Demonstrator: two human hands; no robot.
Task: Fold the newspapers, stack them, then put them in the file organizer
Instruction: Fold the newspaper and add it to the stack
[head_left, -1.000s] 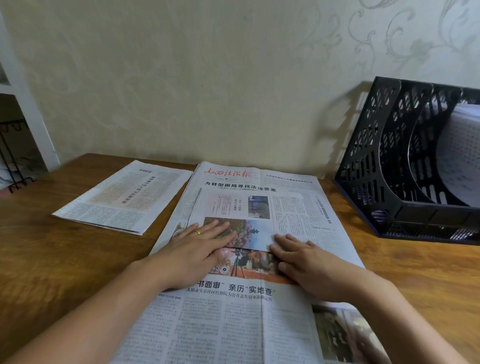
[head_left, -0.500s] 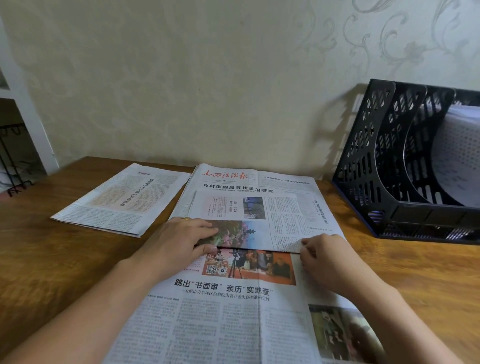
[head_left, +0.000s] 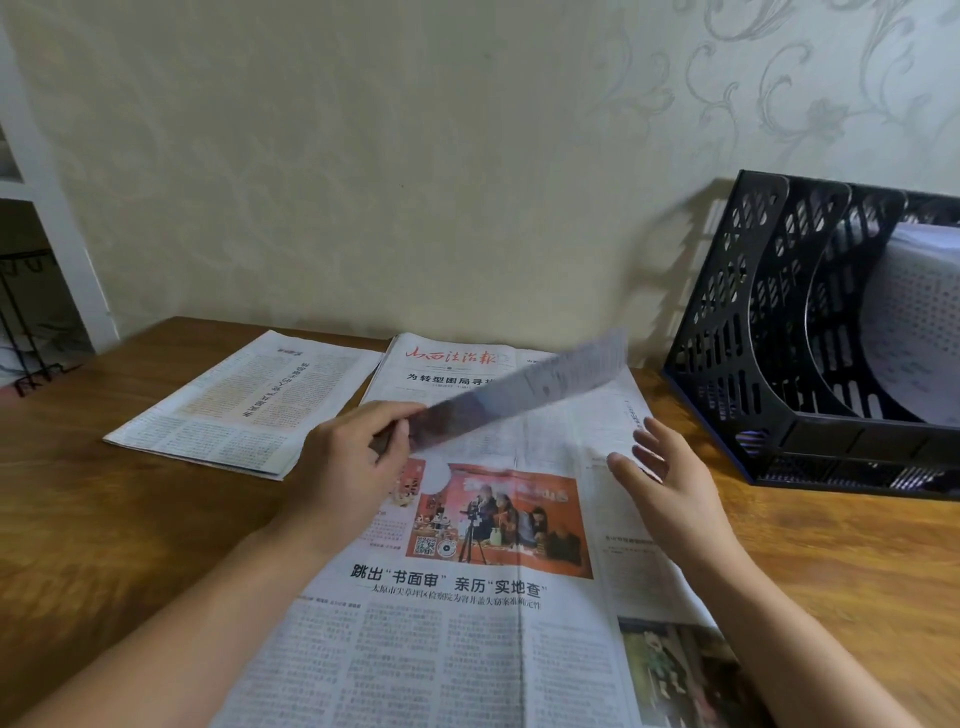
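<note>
The left hand (head_left: 348, 457) is pinching a blurred folded newspaper (head_left: 524, 389), lifted edge-on above the open newspaper (head_left: 467, 639) lying on the worktop (head_left: 104, 519). The right hand (head_left: 670, 478) is hovering with fingers spread, gripping nothing. Another folded paper (head_left: 244, 400) is lying left. The file organizer (head_left: 748, 332) is standing right.

A single head-worn wide-angle camera looked forward and down from close above the bench (head_left: 104, 519), facing the wall (head_left: 363, 182), with the bench's near edge beyond the frame.
</note>
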